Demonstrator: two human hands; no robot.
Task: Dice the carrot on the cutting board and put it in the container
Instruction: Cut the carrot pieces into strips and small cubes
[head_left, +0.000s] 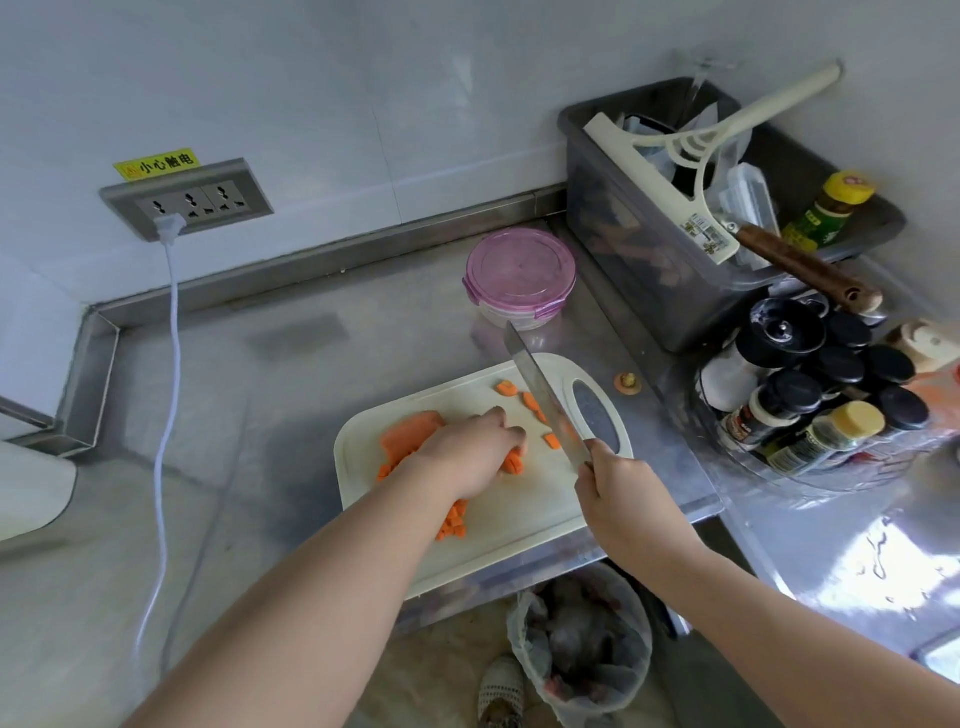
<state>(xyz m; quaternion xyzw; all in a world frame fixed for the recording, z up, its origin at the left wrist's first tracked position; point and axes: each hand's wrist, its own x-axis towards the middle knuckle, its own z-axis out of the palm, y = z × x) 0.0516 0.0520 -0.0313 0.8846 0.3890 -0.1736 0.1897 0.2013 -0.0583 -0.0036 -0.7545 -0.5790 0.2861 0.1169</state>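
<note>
A white cutting board (519, 514) lies on the steel counter. On it are a larger uncut carrot piece (410, 428) at the left and several orange diced bits (451, 525) near the front and right. My left hand (472, 449) rests curled over carrot pieces in the board's middle, fingers partly hiding them. My right hand (618, 493) grips the handle of a knife (543, 395), whose blade is raised and tilted over the board's right side. A round container (521, 278) with a pink lid on it stands behind the board.
A carrot end (627, 383) lies on the counter right of the board. A grey bin (670, 223) with utensils and a rack of spice jars (810, 384) crowd the right. A white cable (169, 395) hangs from the wall socket. A bin bag (582, 639) sits below the counter edge.
</note>
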